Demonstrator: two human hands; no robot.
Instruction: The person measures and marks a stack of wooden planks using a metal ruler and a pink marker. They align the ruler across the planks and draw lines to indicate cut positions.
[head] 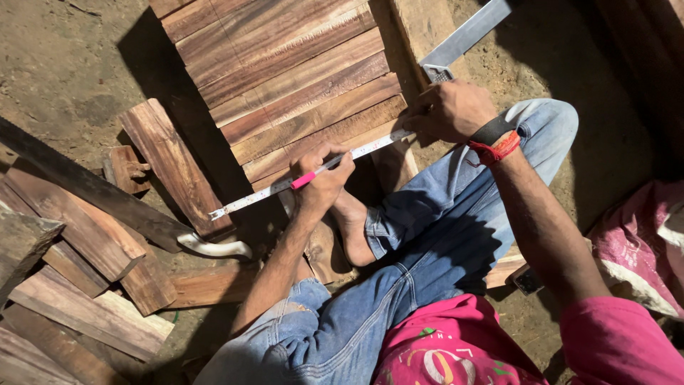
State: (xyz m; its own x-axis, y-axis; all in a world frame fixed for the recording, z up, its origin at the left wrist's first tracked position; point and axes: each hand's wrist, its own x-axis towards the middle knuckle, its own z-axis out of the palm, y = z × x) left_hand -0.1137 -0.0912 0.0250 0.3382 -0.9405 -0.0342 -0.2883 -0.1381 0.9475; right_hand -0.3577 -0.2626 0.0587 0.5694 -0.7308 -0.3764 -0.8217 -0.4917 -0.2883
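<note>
My left hand (324,178) grips a pink pen (305,178) with its tip against a white measuring tape (249,199). The tape lies stretched along the near edge of a panel of brown wooden planks (285,71) on the ground. My right hand (449,110), with a black band and a red thread at the wrist, presses the tape's right end onto the panel's corner. A metal square (463,36) lies just beyond that hand. My bare foot (353,221) rests below the panel, between my jeans-clad knees.
Loose planks and offcuts (85,235) are piled at the left on the dirt floor, with a short board (171,164) beside the panel. A curved white object (214,248) lies near the tape's left end. A pink and white sack (641,242) sits at the right.
</note>
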